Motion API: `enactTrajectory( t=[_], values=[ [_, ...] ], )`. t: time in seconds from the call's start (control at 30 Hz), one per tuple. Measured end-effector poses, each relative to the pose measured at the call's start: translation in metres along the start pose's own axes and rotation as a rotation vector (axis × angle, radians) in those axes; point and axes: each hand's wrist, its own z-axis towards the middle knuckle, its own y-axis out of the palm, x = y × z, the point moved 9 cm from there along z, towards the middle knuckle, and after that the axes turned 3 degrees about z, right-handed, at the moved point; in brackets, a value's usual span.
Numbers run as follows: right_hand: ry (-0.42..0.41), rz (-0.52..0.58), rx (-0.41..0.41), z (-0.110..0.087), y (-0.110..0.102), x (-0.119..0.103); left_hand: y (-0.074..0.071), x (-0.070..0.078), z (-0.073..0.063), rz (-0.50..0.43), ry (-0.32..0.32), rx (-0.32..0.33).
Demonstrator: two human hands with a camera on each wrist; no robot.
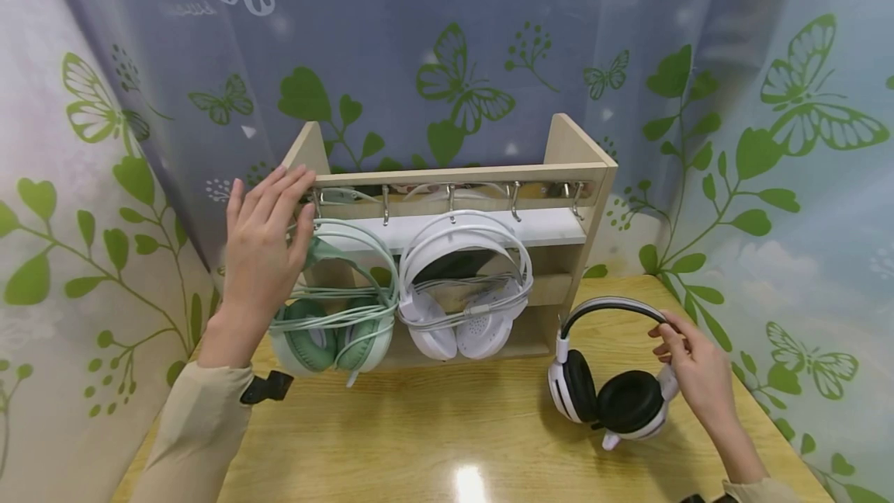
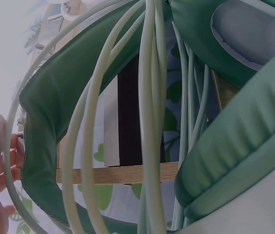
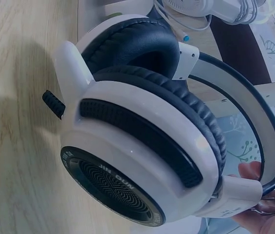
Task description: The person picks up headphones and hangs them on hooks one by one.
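My right hand grips the headband of a white headset with black ear pads at its right side, near the right of the table. In the right wrist view the headset fills the middle, its short microphone arm pointing up-left. My left hand rests with extended fingers on the upper left corner of a wooden rack. Just below that hand hang green headphones wrapped in their pale cable. White headphones hang beside them from a middle hook.
Metal hooks line the rack's front, those on the right bearing no headphones. The rack stands at the back of a wooden table. Patterned curtains surround it at the back and both sides.
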Motion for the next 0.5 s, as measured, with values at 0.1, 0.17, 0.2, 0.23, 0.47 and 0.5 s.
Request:
enactTrajectory(
  t=[0.1,0.17,0.2,0.23,0.47,0.5],
  values=[
    [-0.013,0.007,0.011,0.001,-0.002,-0.003,0.0,0.0,0.0,-0.001,-0.001,-0.001],
    [-0.024,0.018,0.016,0.002,-0.003,-0.005,0.0,0.0,0.0,-0.001,-0.001,-0.002],
    [-0.031,0.024,0.018,0.002,-0.003,-0.006,0.0,0.0,0.0,-0.001,-0.002,-0.002],
    [-0.038,0.031,0.022,0.003,-0.004,-0.008,0.0,0.0,0.0,-0.001,-0.002,-0.002],
    [-0.076,0.063,0.027,0.01,-0.008,-0.018,0.0,0.0,0.0,0.003,-0.004,-0.004],
    [-0.079,0.062,0.026,0.01,-0.008,-0.019,0.0,0.0,0.0,0.003,-0.005,-0.004]
  ],
)
